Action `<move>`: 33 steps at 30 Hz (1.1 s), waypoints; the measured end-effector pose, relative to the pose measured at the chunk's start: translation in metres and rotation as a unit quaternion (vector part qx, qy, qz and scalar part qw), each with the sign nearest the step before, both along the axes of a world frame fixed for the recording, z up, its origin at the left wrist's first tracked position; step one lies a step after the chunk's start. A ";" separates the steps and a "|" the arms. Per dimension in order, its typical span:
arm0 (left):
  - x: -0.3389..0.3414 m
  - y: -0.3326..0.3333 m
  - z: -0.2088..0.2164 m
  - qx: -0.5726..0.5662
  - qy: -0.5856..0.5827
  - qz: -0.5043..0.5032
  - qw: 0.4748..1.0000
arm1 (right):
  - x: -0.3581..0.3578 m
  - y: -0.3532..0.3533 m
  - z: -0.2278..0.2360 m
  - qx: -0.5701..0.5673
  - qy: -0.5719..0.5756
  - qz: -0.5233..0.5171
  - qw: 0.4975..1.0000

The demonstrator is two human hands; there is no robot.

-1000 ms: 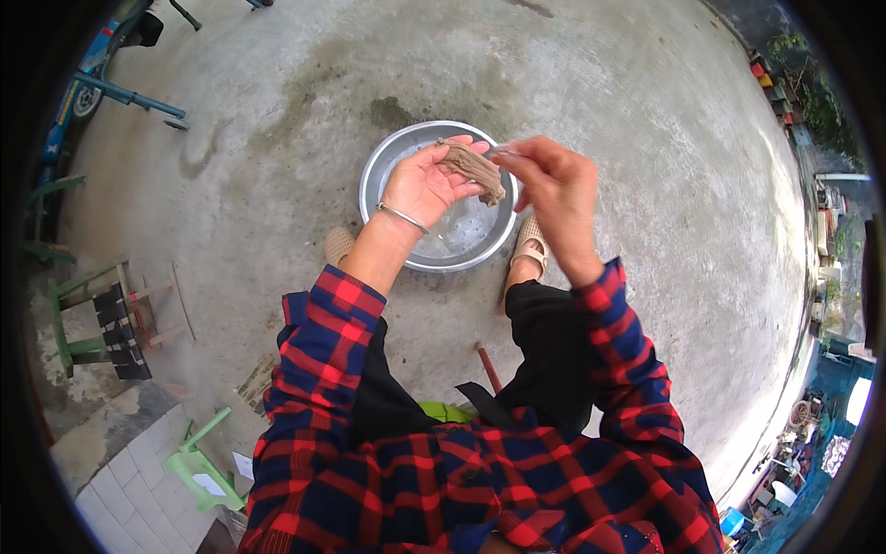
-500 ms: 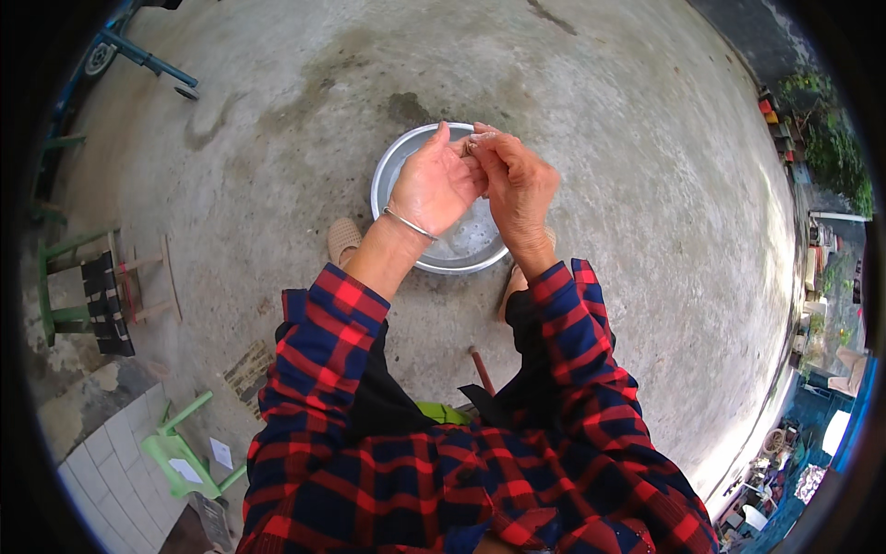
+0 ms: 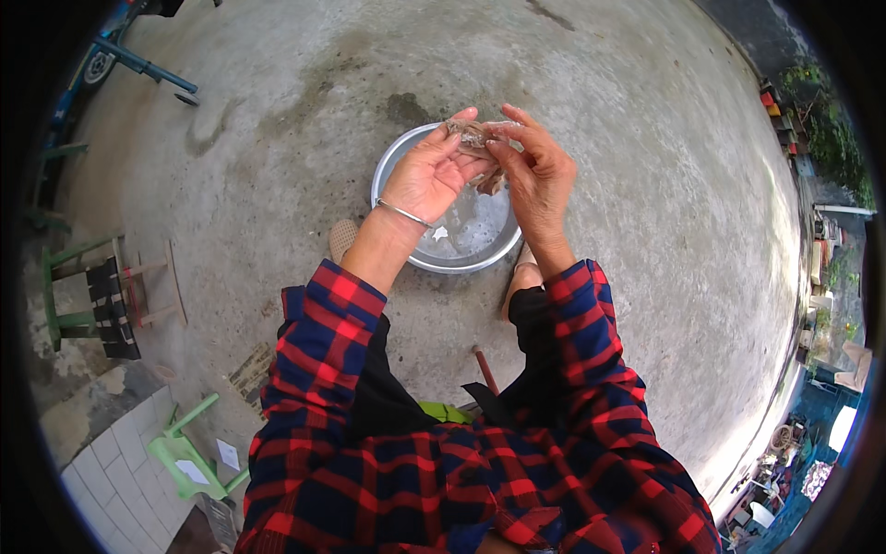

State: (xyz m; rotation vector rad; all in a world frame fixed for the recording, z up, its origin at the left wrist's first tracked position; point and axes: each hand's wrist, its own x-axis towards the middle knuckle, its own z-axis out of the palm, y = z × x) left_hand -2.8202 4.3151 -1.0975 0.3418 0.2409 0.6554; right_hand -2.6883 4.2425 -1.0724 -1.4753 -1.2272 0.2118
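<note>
Between my hands, above the basin, hangs a crumpled, wet, brownish piece of thin cloth (image 3: 489, 179); it looks sheer, and its exact kind I cannot make out. My left hand (image 3: 432, 171), with a silver bangle at the wrist, grips its left part, palm turned up. My right hand (image 3: 537, 173) pinches the other side between thumb and fingers, with a little white suds on the index finger. Below them a round metal basin (image 3: 461, 267) stands on the floor, holding cloudy water with suds (image 3: 482, 231). My arms cover part of its rim.
My feet in beige perforated shoes (image 3: 343, 238) flank the basin on the concrete floor (image 3: 664, 222). At left stand a wooden chair (image 3: 113, 309) and a light green stool (image 3: 185, 462). A reddish stick (image 3: 484, 371) lies between my legs. Assorted objects line the right wall.
My hands have drawn slightly apart, the right one moving right. The brownish cloth, mostly hidden in my fingers before, now shows stretched between them. A white patch appears in the basin.
</note>
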 end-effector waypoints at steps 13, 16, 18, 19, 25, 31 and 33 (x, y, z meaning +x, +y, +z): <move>-0.002 -0.002 0.026 -0.070 -0.053 -0.097 0.991 | -0.014 -0.001 0.012 -0.069 -0.054 -0.013 0.996; -0.003 -0.002 0.024 -0.064 -0.066 -0.115 0.989 | -0.005 0.002 0.004 -0.052 -0.065 -0.006 0.996; -0.002 -0.003 0.026 -0.068 -0.065 -0.117 0.989 | -0.001 0.003 0.000 -0.048 -0.033 -0.003 0.998; 0.000 -0.004 0.026 -0.071 -0.060 -0.113 0.989 | 0.001 0.003 -0.003 -0.048 0.011 -0.001 0.999; 0.007 -0.008 0.008 0.033 0.043 -0.054 0.997 | 0.002 0.002 0.006 -0.088 0.182 0.046 0.978; -0.002 0.003 0.009 0.067 0.068 -0.010 0.995 | 0.026 -0.004 0.016 -0.165 0.279 0.053 0.944; -0.006 0.008 0.012 0.067 0.063 -0.004 0.996 | 0.034 -0.010 0.014 -0.249 0.273 0.074 0.926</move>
